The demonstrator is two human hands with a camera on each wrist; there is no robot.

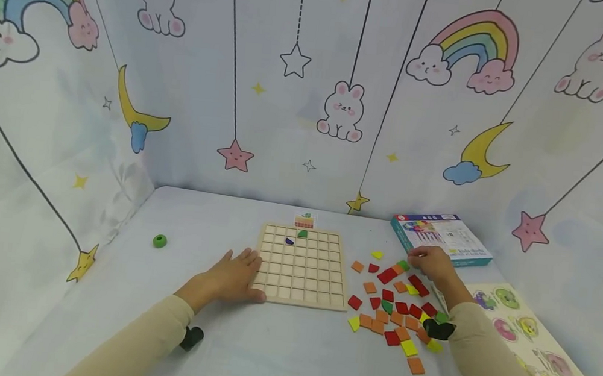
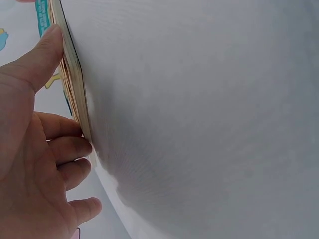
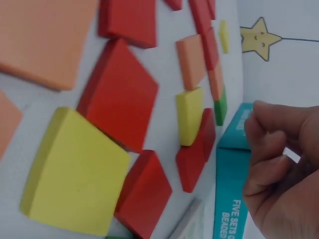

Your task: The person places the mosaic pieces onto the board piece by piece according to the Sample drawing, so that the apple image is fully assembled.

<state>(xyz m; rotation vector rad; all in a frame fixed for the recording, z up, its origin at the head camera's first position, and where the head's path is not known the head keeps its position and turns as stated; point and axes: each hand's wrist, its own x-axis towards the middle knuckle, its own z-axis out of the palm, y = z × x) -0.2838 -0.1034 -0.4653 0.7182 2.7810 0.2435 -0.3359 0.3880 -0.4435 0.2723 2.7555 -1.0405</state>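
A wooden grid board (image 1: 302, 267) lies flat on the table, with a green rounded piece (image 1: 302, 234) and a dark blue piece (image 1: 289, 241) near its top. My left hand (image 1: 233, 275) rests at the board's left edge, fingers fairly straight; in the left wrist view its thumb and fingertips touch the side of the board (image 2: 75, 79). Above the far end of the scattered pieces, my right hand (image 1: 430, 262) hangs with curled fingers, close to a green square (image 1: 404, 265). The right wrist view shows no piece in its fingers (image 3: 266, 149).
Red, orange, yellow and green tiles (image 1: 401, 308) lie scattered right of the board. A teal-sided box (image 1: 457, 239) stands behind them. A picture card (image 1: 305, 220) lies beyond the board, a green ring (image 1: 159, 241) far left, and a sheet of fruit pictures (image 1: 522, 330) at right.
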